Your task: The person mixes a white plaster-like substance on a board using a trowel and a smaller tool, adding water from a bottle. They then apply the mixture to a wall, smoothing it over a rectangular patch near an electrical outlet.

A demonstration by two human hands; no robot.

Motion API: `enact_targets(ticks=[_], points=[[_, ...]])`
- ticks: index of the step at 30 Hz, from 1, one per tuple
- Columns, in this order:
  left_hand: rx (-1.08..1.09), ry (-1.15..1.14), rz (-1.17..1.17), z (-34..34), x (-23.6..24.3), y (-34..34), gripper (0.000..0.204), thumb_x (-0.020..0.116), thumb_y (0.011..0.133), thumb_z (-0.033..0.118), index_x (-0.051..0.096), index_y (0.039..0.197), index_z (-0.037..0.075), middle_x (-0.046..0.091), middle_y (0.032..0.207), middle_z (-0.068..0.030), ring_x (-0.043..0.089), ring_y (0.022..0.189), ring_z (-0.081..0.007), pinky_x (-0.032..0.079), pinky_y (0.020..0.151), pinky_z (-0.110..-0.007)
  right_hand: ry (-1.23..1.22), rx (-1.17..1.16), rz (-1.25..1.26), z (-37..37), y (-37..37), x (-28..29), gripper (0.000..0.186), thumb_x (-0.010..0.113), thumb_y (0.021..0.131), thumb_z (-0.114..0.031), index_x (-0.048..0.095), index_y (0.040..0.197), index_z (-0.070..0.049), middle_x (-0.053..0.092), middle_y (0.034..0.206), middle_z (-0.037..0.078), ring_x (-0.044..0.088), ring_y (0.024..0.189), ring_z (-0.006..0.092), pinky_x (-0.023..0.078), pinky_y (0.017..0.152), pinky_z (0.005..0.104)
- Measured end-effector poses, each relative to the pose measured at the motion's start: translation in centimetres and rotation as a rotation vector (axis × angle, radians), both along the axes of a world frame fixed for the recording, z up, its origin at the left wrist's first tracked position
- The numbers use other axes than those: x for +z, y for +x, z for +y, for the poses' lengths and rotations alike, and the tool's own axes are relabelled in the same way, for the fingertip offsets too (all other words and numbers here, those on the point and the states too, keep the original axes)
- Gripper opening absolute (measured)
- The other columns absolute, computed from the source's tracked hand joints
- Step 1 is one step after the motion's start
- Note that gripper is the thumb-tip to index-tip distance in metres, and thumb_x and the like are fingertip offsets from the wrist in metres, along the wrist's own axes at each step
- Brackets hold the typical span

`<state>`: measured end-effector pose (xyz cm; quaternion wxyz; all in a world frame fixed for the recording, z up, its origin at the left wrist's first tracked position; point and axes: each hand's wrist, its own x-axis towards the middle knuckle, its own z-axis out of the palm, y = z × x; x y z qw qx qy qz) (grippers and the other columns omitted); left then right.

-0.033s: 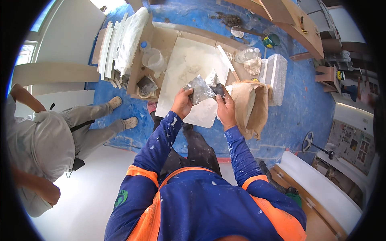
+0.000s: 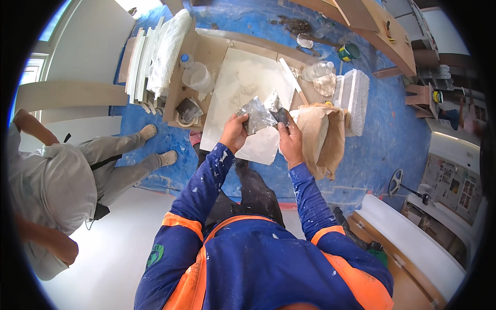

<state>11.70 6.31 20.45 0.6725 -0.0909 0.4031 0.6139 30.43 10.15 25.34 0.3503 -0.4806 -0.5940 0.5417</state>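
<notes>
Far left of the frame: another person (image 2: 62, 181) in grey clothes sits on the white floor, feet on the blue sheet (image 2: 398, 139). Upper left: white strips (image 2: 142, 62) & a long white wrapped roll (image 2: 168, 46) lie by a cardboard sheet (image 2: 206, 51) w/ a clear plastic tub (image 2: 196, 77) on it.

Middle: left hand (image 2: 234, 134) has fingers closed on the left edge of a crumpled silvery sheet (image 2: 254, 116). The sheet is held up in the air, above a big white board (image 2: 248, 88) on the floor. Right hand (image 2: 291, 142) is just beside it, fingers curled tight on a small dark tool (image 2: 279, 111) that touches the sheet's right side. I can't tell what kind of tool.

To do this well, I think: keep the sheet pulled flat w/ the left hand, move the tool slow, keep fingertips off its tip.

Right of the hands: an open brown paper sack (image 2: 320, 134) sits v. close, could get bumped. Further right a white ribbed block (image 2: 354, 98), clear bottle (image 2: 318, 70), green cup (image 2: 350, 50) up top.
</notes>
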Motion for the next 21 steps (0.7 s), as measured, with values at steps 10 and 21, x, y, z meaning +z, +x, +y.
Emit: enact_targets(ticks=[10,21], points=[[-0.041,0.069,0.055,1.2,1.5,-2.0,0.028,0.056,0.1,0.003,0.049,0.127,0.003,0.064,0.113,-0.007,0.065,0.101,-0.0178,0.056,0.09,-0.034,0.391,0.192,-0.295,0.4,-1.6,2.2,0.055,0.049,0.092,0.014,0.055,0.144,-0.006,0.062,0.139,0.016,0.059,0.13,0.031,0.047,0.107,0.037],[-0.049,0.1,0.061,0.6,-0.1,-4.7,0.029,0.056,0.101,0.004,0.052,0.13,0.003,0.066,0.116,-0.0058,0.065,0.103,-0.0162,0.054,0.091,-0.032,0.446,0.292,-0.5,0.8,-3.1,2.5,0.073,0.048,0.08,0.02,0.058,0.142,-0.016,0.056,0.145,0.011,0.056,0.131,0.0347,0.051,0.105,0.0424]])
